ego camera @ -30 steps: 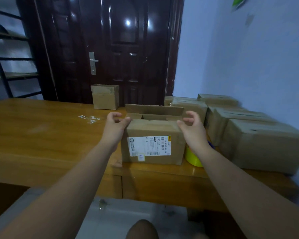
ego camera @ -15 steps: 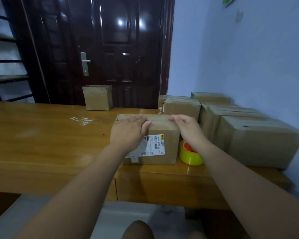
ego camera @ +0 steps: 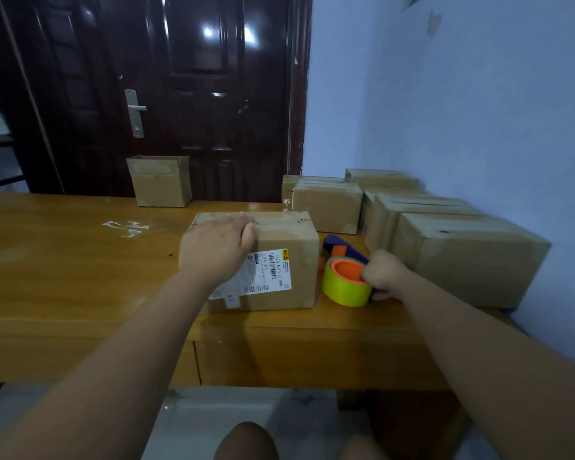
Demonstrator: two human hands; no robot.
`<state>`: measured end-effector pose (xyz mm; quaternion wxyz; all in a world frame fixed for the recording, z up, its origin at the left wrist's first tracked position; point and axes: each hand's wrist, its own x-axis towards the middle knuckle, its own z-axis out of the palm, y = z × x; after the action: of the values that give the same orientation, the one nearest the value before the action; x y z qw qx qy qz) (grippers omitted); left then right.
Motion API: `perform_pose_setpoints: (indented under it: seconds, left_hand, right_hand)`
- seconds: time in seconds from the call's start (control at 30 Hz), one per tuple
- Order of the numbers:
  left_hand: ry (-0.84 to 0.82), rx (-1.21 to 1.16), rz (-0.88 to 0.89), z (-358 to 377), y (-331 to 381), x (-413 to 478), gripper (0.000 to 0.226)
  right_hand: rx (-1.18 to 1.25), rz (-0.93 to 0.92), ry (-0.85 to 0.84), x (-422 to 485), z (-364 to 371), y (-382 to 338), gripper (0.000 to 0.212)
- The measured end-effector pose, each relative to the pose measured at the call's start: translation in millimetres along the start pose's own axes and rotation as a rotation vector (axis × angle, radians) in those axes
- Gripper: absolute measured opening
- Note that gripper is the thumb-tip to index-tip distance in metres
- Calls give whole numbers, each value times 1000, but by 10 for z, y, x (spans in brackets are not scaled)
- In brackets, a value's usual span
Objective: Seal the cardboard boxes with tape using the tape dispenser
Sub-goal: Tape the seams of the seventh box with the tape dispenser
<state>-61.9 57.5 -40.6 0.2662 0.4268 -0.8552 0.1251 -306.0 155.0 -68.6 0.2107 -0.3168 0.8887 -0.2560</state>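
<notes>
Since the frame 0.5 s earlier, the right hand (ego camera: 384, 273) had left the top of the cardboard box (ego camera: 289, 240) and dropped to the tape dispenser (ego camera: 345, 288), while the left hand (ego camera: 218, 250) stayed on the box. Going from left to right: the left hand lay palm down with fingers nearly straight on the left half of the lid, apparently pressing the closed flaps flat and gripping nothing. The box sat under it and ran off toward the right hand, its long axis left to right. The flap seam (ego camera: 279, 223) ran along that same axis, out from under the left fingertips. Just beyond the box's right end stood the dispenser, its yellow roll and orange core facing up, close beside the box wall. Whether the 2 touched could not be told. The right hand was curled round the dispenser's near end, fingers closed on what was probably the handle, which the hand hid. Further right of that hand stood a row of other boxes (ego camera: 462, 254). The right hand was clearly the nearer to the tool, and the seam lay up and to its left, so the pull would likely run along the box's length.
</notes>
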Motion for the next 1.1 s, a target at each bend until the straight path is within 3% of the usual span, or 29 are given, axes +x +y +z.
perform_pose_setpoints:
  seconds: [0.17,0.3,0.43,0.6,0.73,0.93,1.1]
  left_hand:
    - [39,10,-1,13,-7,12,52]
    - [-3,-3,-29,20,29,67,45]
    - [-50,-15,-19,13,140,134,43]
    - [-110,-104,-56,13,396,228,40]
    - [-173,-179,-27,-24,550,288,38]
    - [-253,-308,-20,-136,534,292,35]
    - [-407,-442,-56,-118,437,393,38]
  right_hand:
    - [680,121,-220,-91,-57,80,26]
    - [1027,87,-314,-121,-152,96,40]
    - [1302,32,-326,-183,-333,9,41]
    - [1173,-218,-224,-281,-545,-224,42]
    - [1097,-315,-196,-343,-666,-478,22]
    - [851,-465,6,-304,-757,-711,10]
    - [528,-611,206,-253,-725,-767,40]
